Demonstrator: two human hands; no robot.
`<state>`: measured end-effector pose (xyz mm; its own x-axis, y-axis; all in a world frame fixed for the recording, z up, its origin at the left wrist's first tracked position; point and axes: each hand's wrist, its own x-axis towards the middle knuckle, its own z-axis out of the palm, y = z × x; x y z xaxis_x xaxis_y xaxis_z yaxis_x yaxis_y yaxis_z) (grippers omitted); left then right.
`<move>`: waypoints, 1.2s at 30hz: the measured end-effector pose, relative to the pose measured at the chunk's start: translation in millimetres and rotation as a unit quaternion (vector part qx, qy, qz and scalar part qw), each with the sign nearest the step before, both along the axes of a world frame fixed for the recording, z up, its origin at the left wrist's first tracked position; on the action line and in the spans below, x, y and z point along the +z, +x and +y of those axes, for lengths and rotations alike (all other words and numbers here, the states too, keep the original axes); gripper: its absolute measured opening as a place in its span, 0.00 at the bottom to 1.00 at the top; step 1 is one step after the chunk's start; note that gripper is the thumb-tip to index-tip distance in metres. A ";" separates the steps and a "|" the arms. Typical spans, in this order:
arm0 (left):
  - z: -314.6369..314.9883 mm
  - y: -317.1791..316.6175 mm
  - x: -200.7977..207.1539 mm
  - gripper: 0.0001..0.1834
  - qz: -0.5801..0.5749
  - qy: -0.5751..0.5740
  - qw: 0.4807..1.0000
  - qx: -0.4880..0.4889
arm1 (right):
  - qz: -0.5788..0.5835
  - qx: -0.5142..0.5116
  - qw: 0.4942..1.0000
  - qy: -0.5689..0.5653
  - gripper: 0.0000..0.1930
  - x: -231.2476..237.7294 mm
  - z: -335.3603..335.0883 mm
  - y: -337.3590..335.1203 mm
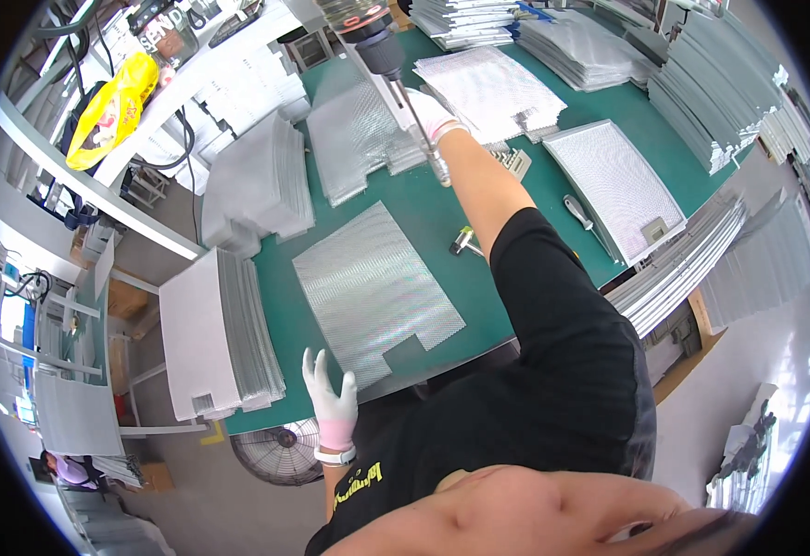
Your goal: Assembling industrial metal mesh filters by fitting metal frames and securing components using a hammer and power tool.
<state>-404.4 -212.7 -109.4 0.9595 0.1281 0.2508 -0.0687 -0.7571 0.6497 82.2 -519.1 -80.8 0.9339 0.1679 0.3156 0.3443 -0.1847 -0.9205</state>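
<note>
My left hand [333, 408], in a white glove with a pink cuff, hovers by the table's near edge with its fingers spread and nothing in them. Beside it, a notched silver mesh sheet [377, 283] lies flat on the green table. My right arm reaches across to the far side, where my gloved right hand [431, 113] is at a pile of mesh sheets [493, 88]. A hanging power screwdriver [382, 56] with a long bit partly covers that hand, so its fingers are hidden. A small hammer [463, 241] lies below my right forearm.
Stacks of sheets stand at left [215, 338], far left [261, 181] and far right [720, 88]. A framed mesh panel [613, 185] lies at right beside a light-handled tool [577, 212]. A floor fan [278, 454] stands below the near edge. A yellow bag [113, 111] sits on a shelf.
</note>
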 end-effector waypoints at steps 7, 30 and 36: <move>1.4 21.8 -13.6 0.29 0.016 -0.112 0.993 -0.023 | 0.100 0.285 0.785 0.541 0.15 54.7 -3.6 -75.3; -24.0 20.7 14.0 0.11 -0.125 -0.304 0.943 0.058 | 0.018 0.093 0.993 -0.075 0.46 37.2 -20.4 -382.4; -31.8 21.4 28.3 0.21 0.018 -0.177 0.972 0.154 | -0.129 -0.069 0.961 -0.233 0.43 20.4 10.1 -384.1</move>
<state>-383.0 -244.5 -81.1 0.8689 0.4836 0.1059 0.1535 -0.4665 0.8711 -302.0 -508.9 -60.4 0.8579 0.2273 0.4607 0.4929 -0.6171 -0.6134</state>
